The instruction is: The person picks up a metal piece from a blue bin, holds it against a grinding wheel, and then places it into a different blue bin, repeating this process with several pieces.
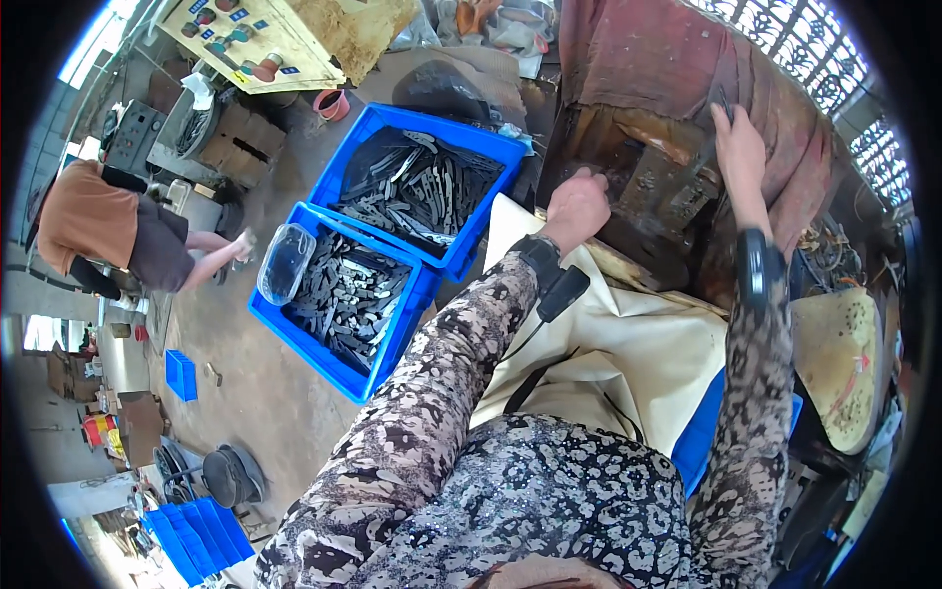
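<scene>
My right hand (739, 155) is raised at the right, fingers closed round a thin dark strip (724, 102) whose tip points up and away. It is in front of a reddish-brown cloth (677, 69). My left hand (577, 210) is curled closed at the near left edge of a wet, rust-brown basin (613, 147); what its fingers hold, if anything, is hidden. Inside the basin is a dirty block-like part (667, 187). A cream apron sheet (628, 344) spreads across my front, below both hands.
Two blue crates (481, 142) of dark flat metal pieces stand to the left, with a clear plastic tub (286, 264) on the nearer one's edge. A control box (255, 44) with knobs is beyond. At far left a person (118, 221) bends over. A stained board (836, 368) lies right.
</scene>
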Demonstrator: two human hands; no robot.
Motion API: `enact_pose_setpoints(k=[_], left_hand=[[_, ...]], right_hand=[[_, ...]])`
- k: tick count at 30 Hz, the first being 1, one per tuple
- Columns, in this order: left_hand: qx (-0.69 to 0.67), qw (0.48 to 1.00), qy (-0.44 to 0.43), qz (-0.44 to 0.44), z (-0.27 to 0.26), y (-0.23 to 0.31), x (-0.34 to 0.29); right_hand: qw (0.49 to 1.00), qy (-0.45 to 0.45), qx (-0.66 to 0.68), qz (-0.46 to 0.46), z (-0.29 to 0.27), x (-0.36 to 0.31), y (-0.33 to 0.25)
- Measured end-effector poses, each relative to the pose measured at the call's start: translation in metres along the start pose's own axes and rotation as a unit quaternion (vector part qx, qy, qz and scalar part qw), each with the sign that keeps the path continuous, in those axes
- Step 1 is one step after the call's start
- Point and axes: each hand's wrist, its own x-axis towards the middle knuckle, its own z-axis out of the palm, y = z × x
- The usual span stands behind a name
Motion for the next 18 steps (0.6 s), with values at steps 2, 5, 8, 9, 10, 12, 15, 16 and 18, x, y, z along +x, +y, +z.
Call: enact_pose_setpoints(k=[2,5,8,9,10,12,15,16,18], left_hand=[[-0.016,1.0,0.003,0.008,0.0,-0.012,-0.001],[-0.049,0.997,0.019,0.048,-0.003,-0.033,0.001],[-0.037,0.993,0.064,0.095,-0.001,-0.023,0.008],[-0.045,0.992,0.052,0.107,0.004,-0.018,0.009],[-0.027,0.989,0.041,0.138,0.009,-0.012,0.011],[0.018,0.981,0.026,0.193,0.017,-0.006,0.017],[0.088,0.971,-0.079,0.206,0.024,-0.006,0.021],[0.13,0.962,-0.125,0.205,0.025,-0.007,0.02],[0.157,0.949,-0.151,0.23,0.031,-0.006,0.022]], right_hand=[[0.997,0.011,0.078,-0.008,-0.015,-0.045,-0.009],[0.981,0.0,0.191,-0.018,-0.041,-0.129,-0.037],[0.967,-0.031,0.252,0.002,-0.05,-0.198,-0.032],[0.964,-0.045,0.261,0.008,-0.052,-0.218,-0.029],[0.965,-0.06,0.255,0.008,-0.05,-0.237,-0.019],[0.966,-0.072,0.249,0.015,-0.043,-0.265,-0.006],[0.965,-0.077,0.243,-0.056,-0.039,-0.288,0.004],[0.963,-0.102,0.245,-0.054,-0.038,-0.294,0.005],[0.954,-0.155,0.251,-0.055,-0.038,-0.302,0.006]])
